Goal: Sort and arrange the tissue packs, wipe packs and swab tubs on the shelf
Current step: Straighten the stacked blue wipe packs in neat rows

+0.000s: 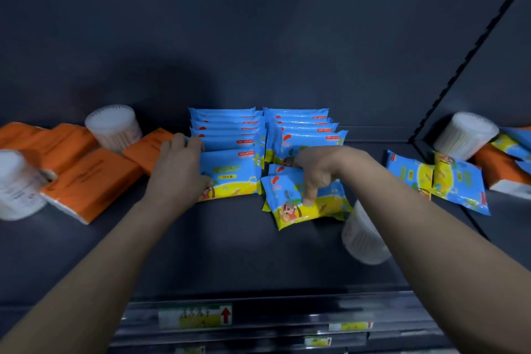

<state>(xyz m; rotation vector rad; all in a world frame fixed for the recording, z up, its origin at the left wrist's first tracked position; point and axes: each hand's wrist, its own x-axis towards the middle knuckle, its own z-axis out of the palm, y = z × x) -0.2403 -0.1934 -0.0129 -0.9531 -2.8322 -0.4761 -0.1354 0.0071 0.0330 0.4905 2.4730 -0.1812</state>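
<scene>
Two rows of blue-and-yellow wipe packs stand in the middle of the dark shelf (218, 253). My left hand (179, 169) grips the left side of the front pack of the left row (235, 174). My right hand (316, 171) pinches the top of a loose wipe pack (298, 204) lying in front of the right row (304, 132). Orange tissue packs (86, 181) lie scattered at the left. A white swab tub (115, 128) stands behind them, and another tub (363, 238) lies under my right forearm.
A blurred swab tub (17, 184) sits at the far left edge. Two more wipe packs (439, 181) lie right of centre. Beyond the shelf divider (448, 86) are another tub (465, 135), wipe packs and an orange tissue pack (502, 172). Price labels (195, 315) line the front rail.
</scene>
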